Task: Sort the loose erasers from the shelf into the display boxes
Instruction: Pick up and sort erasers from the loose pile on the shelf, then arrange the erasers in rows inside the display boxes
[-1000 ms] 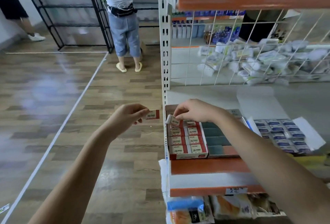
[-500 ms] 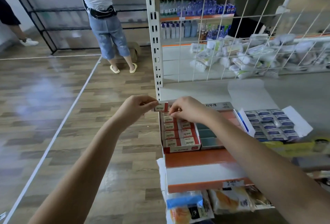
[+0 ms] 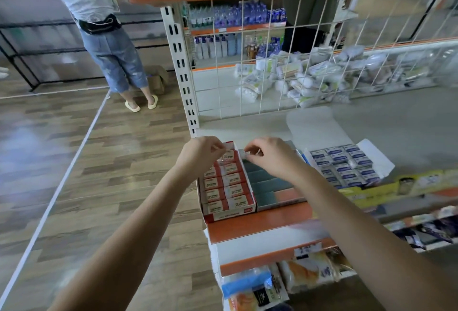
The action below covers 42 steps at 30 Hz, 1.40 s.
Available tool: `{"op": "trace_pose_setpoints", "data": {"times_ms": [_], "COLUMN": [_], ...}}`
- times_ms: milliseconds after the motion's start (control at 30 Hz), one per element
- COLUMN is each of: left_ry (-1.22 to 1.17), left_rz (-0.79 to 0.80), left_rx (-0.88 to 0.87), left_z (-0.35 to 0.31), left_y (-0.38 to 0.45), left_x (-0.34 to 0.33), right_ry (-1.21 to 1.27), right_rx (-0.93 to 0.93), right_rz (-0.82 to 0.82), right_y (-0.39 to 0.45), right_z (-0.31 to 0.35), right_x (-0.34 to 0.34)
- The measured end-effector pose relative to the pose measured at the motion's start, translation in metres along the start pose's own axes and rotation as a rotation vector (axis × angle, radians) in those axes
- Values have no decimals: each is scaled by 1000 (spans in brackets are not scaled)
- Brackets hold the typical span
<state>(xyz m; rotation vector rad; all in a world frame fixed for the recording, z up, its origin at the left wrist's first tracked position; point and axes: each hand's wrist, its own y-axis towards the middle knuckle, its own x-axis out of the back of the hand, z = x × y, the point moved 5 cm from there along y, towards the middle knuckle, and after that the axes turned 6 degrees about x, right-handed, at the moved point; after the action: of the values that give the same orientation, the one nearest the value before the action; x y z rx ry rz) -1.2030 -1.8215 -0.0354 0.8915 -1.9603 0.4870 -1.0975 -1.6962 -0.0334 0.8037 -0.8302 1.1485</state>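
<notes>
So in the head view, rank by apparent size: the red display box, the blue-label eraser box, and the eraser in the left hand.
1. red display box
2. blue-label eraser box; it looks close to the red one, and it lies farther off, so this order is unsure.
3. eraser under the left hand, clearly smallest.

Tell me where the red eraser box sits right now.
The red eraser box sits at the shelf's left front corner, against the grey-green box on its right, with both hands at its far end.

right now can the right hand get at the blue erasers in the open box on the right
Probably yes: the right hand hovers over the red display box's far end, and the blue erasers lie uncovered just to its right with nothing between.
</notes>
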Motion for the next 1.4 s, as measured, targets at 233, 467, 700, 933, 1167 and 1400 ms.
{"op": "trace_pose_setpoints", "data": {"times_ms": [233, 467, 700, 933, 1167, 1400], "left_ry": [122, 382, 248, 413, 535, 536], "left_rz": [3, -12, -71, 80, 146, 254], "left_rx": [-23, -49, -278, -452, -586, -680], "left_z": [1, -6, -95, -243, -402, -546], "left_y": [-4, 6, 25, 24, 14, 10], "left_x": [-4, -9, -23, -96, -197, -299], "right_ry": [51, 11, -42, -317, -400, -299], "right_rx": [0, -13, -88, -270, -517, -692], "right_rz": [57, 24, -125, -118, -77, -139], "right_y": [-6, -10, -25, -100, -224, -328], "right_z": [2, -2, -42, -139, -280, -404], "right_x": [-11, 0, 52, 129, 216, 286]}}
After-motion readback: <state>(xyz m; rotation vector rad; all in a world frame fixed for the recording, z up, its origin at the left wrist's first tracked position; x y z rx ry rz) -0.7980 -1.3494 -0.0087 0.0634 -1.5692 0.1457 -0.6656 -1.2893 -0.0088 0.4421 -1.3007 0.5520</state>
